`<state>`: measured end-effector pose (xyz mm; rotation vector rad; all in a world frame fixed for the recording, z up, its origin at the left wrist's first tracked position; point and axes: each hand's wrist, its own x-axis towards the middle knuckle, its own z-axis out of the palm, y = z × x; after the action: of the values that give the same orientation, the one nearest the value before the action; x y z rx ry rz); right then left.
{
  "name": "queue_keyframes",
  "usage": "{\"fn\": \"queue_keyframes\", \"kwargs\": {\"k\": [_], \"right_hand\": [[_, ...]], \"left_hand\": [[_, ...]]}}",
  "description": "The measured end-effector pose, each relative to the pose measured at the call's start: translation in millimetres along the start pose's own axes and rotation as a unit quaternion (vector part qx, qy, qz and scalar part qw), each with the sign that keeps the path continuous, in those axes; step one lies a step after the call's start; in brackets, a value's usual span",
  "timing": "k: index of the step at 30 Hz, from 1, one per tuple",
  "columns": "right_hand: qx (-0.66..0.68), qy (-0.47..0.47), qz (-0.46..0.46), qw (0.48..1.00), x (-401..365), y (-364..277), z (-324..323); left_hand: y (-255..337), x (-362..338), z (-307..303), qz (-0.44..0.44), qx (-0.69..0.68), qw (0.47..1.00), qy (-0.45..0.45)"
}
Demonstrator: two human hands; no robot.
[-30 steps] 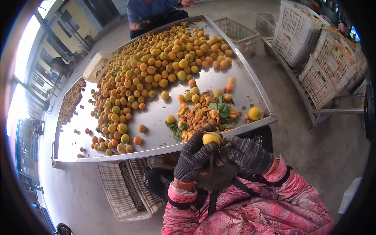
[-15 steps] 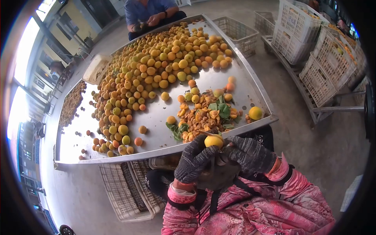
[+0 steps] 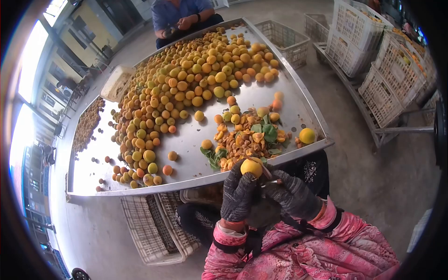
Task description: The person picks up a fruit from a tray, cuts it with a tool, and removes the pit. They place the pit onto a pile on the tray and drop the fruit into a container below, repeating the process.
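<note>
My left hand [image 3: 237,196], in a dark grey knit glove, has its fingers wrapped round a yellow apricot [image 3: 252,167] just over the table's near edge. Close beside it on the right, my gloved right hand [image 3: 295,195] grips a small knife [image 3: 270,181], its blade pointing up near the fruit. Part of the knife is hidden by the fingers. Just beyond both hands lies a pile of cut apricot pieces [image 3: 242,147] mixed with green leaves [image 3: 269,132]. A single yellow apricot [image 3: 306,136] sits at the table's right corner.
A large heap of whole apricots [image 3: 186,79] covers much of the metal table [image 3: 205,142], which has a raised rim. Across it sits another person [image 3: 184,18]. Plastic crates [image 3: 154,228] stand below the near edge; stacked crates [image 3: 389,77] rest on a cart at right.
My left hand has turned more upright, lifting the apricot slightly. My right hand has drawn down and away from it, and the knife's handle now shows. The view has shifted a little.
</note>
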<state>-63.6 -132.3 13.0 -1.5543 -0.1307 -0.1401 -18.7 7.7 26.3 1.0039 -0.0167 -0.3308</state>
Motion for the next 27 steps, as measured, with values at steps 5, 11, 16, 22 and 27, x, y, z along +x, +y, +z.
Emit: {"fn": "queue_keyframes", "kwargs": {"k": [5, 11, 16, 22, 27], "right_hand": [[0.147, -0.157, 0.211, 0.953, 8.7, -12.6, -31.2], [-0.109, -0.018, -0.030, 0.993, 2.7, -4.0, -5.2], [-0.070, -0.075, -0.053, 0.993, -2.4, 9.6, -19.9], [0.177, -0.182, 0.326, 0.911, 20.0, -38.2, -50.1], [-0.312, -0.160, -0.269, 0.897, 18.9, 1.6, -41.5]], "left_hand": [[25.6, 7.2, -17.2, -0.056, 0.055, 0.986, -0.146], [-4.9, -2.8, 11.6, -0.018, -0.017, 0.999, -0.021], [-6.0, -0.8, -9.4, -0.026, -0.030, 0.998, -0.051], [14.6, 2.0, -9.7, -0.003, 0.111, 0.984, -0.137], [-16.6, -4.7, -4.5, -0.019, 0.028, 0.994, -0.108]]}}
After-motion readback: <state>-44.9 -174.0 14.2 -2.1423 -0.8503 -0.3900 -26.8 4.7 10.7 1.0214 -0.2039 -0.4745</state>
